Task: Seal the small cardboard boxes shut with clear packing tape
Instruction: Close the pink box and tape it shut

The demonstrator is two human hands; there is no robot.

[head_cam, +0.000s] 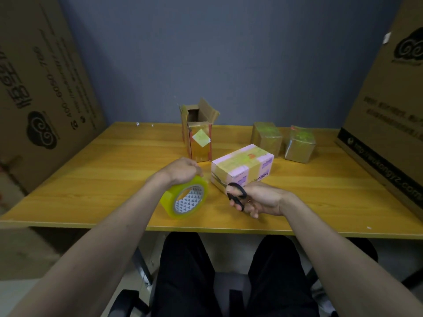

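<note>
Tape and scissors poised over my pink-ended box.
My left hand grips the tape roll, my right hand the scissors — a blind snip could let the strip curl back and stick to itself.

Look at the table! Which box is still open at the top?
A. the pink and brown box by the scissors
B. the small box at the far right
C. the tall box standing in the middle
C: the tall box stands upright with its top flaps raised and its dark inside showing, while the pink and brown box and the far-right small box have closed tops under shiny tape.
</note>
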